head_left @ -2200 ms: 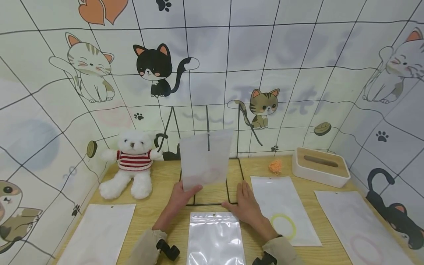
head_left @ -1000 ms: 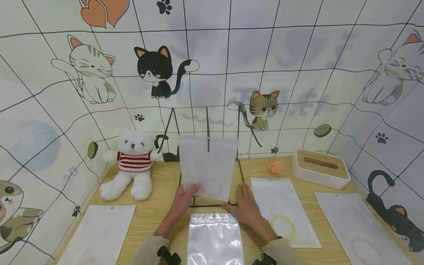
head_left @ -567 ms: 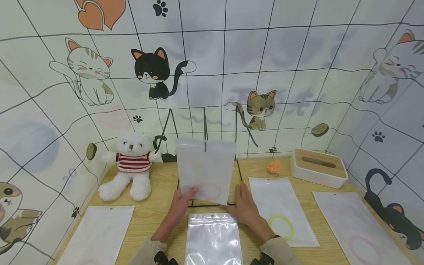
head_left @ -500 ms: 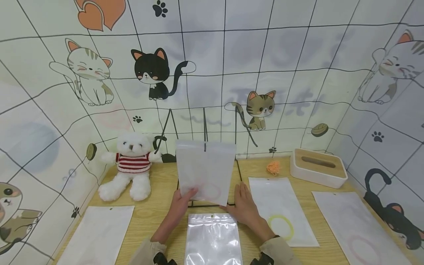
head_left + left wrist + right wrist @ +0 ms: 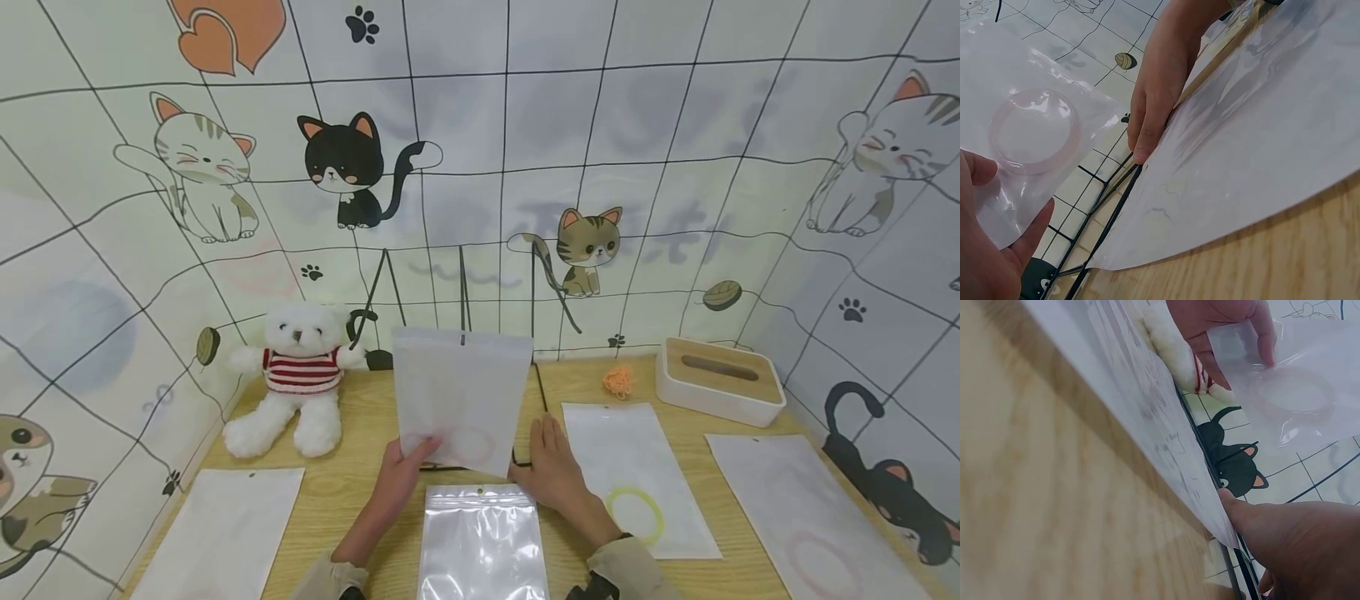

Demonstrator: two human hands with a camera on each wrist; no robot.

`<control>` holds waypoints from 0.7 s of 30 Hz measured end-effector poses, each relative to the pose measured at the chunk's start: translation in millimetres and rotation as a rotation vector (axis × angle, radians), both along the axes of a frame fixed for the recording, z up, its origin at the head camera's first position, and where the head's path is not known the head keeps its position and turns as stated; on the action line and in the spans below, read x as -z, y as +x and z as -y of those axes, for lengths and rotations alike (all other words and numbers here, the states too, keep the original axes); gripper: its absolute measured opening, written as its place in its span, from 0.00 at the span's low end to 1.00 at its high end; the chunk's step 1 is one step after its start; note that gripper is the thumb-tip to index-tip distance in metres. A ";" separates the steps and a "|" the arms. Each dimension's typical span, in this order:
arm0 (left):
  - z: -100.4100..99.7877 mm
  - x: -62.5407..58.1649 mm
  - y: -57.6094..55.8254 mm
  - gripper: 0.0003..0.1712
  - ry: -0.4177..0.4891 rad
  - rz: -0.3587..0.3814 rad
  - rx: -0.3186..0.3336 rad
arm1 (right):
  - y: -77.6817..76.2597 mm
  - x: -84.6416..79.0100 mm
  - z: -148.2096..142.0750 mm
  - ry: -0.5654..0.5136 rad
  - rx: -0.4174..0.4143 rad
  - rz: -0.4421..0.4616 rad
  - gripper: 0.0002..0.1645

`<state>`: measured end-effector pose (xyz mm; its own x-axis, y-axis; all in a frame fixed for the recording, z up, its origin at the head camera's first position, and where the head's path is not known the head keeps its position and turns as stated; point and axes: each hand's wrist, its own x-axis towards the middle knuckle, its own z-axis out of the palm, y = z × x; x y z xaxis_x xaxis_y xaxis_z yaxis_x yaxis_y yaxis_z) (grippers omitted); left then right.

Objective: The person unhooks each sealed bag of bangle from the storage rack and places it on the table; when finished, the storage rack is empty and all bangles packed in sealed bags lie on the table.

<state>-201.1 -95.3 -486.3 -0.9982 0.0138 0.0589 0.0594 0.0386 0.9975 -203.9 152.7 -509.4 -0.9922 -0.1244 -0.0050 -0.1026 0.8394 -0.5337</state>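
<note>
My left hand (image 5: 397,482) pinches the lower left of a translucent white pouch (image 5: 472,383), thumb on the front. Inside lies a pale pink ring-shaped item (image 5: 1074,132). The pouch stands upright before a black wire display rack (image 5: 533,292), and the tip of the rack's middle prong (image 5: 462,338) shows at the pouch's top edge. My right hand (image 5: 558,477) rests at the rack's front right corner, fingers straight along it. In the right wrist view its thumb (image 5: 1235,506) touches the dark bar. A shiny zip pouch (image 5: 482,542) lies flat between my forearms.
A white teddy bear (image 5: 300,379) in a striped sweater sits left. More white pouches lie at the left (image 5: 217,533) and the right (image 5: 637,475), (image 5: 817,517). An orange tangle (image 5: 618,382) and a white tissue box (image 5: 720,387) with a wooden lid stand at the back right.
My left hand has drawn the pouch toward me and down; the middle prong overlapped the pouch's upper part earlier, and now only its tip does. My right hand stays at the rack's corner.
</note>
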 end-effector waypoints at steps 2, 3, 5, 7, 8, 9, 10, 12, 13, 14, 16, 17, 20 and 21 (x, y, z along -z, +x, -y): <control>0.6 0.4 0.9 0.22 0.003 -0.003 0.005 | 0.5 -0.5 -0.2 0.001 0.000 -0.010 0.54; 0.8 0.5 1.2 0.22 0.007 -0.005 0.008 | 0.7 -0.6 -0.1 0.003 0.001 -0.011 0.54; 1.4 0.6 2.1 0.23 0.013 -0.003 0.014 | 1.1 -0.9 -0.2 0.005 0.000 -0.015 0.54; 2.0 0.7 3.2 0.23 0.017 -0.001 0.018 | 1.3 -0.7 0.0 0.008 0.000 -0.013 0.53; 2.3 0.7 3.7 0.22 0.017 0.000 0.018 | 1.4 -0.8 0.1 0.008 0.000 -0.013 0.53; 2.6 0.9 4.2 0.22 0.015 0.001 0.017 | 1.2 -0.5 0.2 0.008 0.001 -0.013 0.53; 2.9 1.0 5.0 0.22 0.012 0.003 0.014 | 1.1 -0.4 0.0 0.008 0.000 -0.018 0.53; 3.2 0.8 6.9 0.21 0.007 0.008 0.007 | 1.2 -0.4 0.0 0.011 -0.002 -0.017 0.53; 3.2 0.7 8.0 0.21 0.007 0.013 0.003 | 1.2 -0.6 0.0 0.012 -0.002 -0.016 0.53; 3.2 0.5 9.3 0.20 0.007 0.016 0.002 | 1.2 -0.5 -0.2 0.009 -0.004 -0.019 0.53; 2.9 -0.4 12.0 0.19 0.014 0.027 -0.001 | 1.8 -1.4 -0.4 -0.001 -0.011 -0.019 0.53; 2.8 -1.1 13.6 0.18 0.021 0.031 0.002 | 2.1 -2.0 -0.4 -0.006 -0.014 -0.014 0.53; 1.7 -3.6 18.2 0.14 0.045 0.046 0.020 | 2.7 -2.7 -0.7 -0.020 -0.020 -0.007 0.53; 1.3 -4.7 19.9 0.13 0.051 0.051 0.024 | 2.8 -2.8 -0.8 -0.021 -0.022 -0.003 0.52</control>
